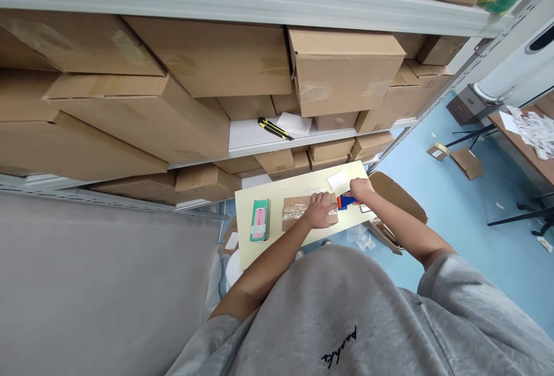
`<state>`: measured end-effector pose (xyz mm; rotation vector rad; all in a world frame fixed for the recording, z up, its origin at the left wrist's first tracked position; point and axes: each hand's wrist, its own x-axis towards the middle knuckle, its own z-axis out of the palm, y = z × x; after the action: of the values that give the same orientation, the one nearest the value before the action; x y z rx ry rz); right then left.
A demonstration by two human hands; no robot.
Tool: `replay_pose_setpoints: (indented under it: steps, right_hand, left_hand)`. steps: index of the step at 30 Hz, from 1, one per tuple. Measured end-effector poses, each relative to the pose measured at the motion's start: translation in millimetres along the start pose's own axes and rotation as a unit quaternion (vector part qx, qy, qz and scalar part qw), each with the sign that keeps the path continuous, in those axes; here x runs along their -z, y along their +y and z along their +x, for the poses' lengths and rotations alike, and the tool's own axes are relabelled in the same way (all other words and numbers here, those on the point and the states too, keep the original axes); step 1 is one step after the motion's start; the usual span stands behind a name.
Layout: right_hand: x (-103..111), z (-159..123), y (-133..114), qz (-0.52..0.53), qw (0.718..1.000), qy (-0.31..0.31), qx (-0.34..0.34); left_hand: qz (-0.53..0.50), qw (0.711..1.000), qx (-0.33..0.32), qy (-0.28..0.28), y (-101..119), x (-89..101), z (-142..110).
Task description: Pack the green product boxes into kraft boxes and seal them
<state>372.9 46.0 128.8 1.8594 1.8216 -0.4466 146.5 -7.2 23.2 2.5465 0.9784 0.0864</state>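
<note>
A small cardboard box [294,205] with clear tape along its top lies on the pale yellow table [277,188]. My left hand [319,211] rests on the right part of this box, its fingers spread across the top. At the box's right end, my right hand [360,189] is closed around the handle of a blue and orange tape dispenser [345,201]. The dispenser's orange front meets the box's end. Left of the box lies a green package [259,220] with a pink item pictured or showing on its front. A white paper [338,180] lies behind the dispenser.
Shelves with large cardboard boxes [346,70] rise beyond the table. A yellow and black utility knife [275,129] lies on a shelf beside a white card [295,123]. An open carton [396,197] stands right of the table, near paper scraps [362,237] on the floor.
</note>
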Motion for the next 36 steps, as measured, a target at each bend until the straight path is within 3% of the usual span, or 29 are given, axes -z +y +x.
replay_pose_setpoints:
  steps: [6,9,12,22,28,34,36]
  right_hand:
    - [-45.4,-18.1,-2.3,-0.004,1.000,-0.011,0.027]
    - [-65.8,-23.7,-4.2,0.019,1.000,0.004,0.000]
    - [-73.1,-16.0,-9.5,0.048,0.998,0.021,-0.045]
    - [-104.7,14.9,-21.1,0.127,0.982,0.035,-0.138]
    - [-130.3,17.5,-38.0,0.168,0.975,0.007,-0.148]
    - [-153.8,8.7,-53.7,0.239,0.964,-0.042,-0.109]
    - [-153.6,7.4,-58.6,0.254,0.961,-0.029,-0.105]
  left_hand:
    - [-0.015,0.997,0.017,0.077,-12.8,21.0,-4.4]
    - [-0.020,0.996,0.010,0.088,-21.4,36.2,-9.0]
    - [-0.021,0.996,0.006,0.089,-25.3,46.4,-17.7]
    - [-0.048,0.980,0.062,0.184,-43.1,55.1,-82.8]
    - [-0.099,0.953,0.131,0.253,-72.2,45.4,-126.1]
    - [-0.145,0.915,0.156,0.341,-94.8,14.2,-148.8]
    - [-0.156,0.900,0.162,0.374,-98.9,2.8,-154.9]
